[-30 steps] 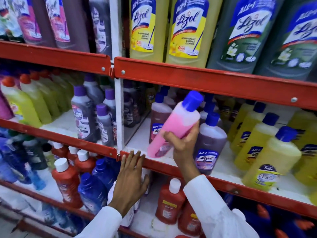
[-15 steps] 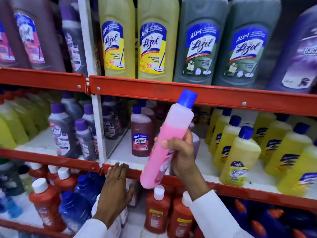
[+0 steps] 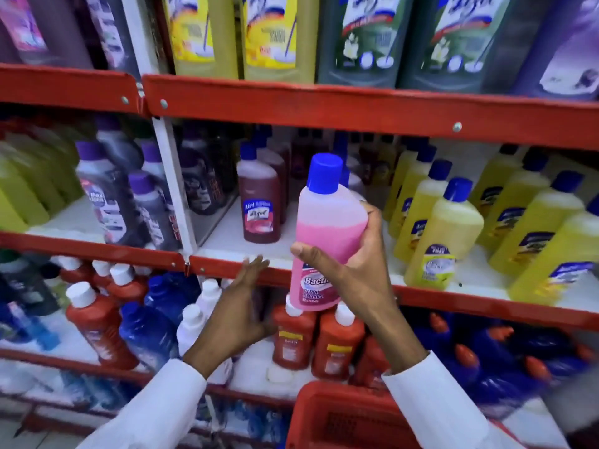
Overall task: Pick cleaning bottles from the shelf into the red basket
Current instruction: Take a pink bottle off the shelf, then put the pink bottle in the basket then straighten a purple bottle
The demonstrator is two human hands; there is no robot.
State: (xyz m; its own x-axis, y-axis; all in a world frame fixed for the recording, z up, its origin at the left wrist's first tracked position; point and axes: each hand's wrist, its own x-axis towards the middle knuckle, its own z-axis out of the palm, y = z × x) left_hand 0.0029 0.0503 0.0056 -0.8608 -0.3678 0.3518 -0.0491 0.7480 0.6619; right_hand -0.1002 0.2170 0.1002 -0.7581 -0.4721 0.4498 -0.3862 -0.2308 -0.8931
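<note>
My right hand grips a pink floor-cleaner bottle with a blue cap, nearly upright, in front of the middle shelf. My left hand is open with fingers spread, just left of the bottle and off the shelf's red front edge. The red basket shows at the bottom, directly under the right forearm; only its rim and grid wall are visible.
Yellow bottles fill the middle shelf's right side, and a brown bottle stands behind the pink one. Red and blue bottles crowd the lower shelf. Large bottles line the top shelf above a red rail.
The right hand has drawn the pink bottle out of the shelf and turned it upright. The left hand has lifted off the shelf edge. The red basket has come into view below.
</note>
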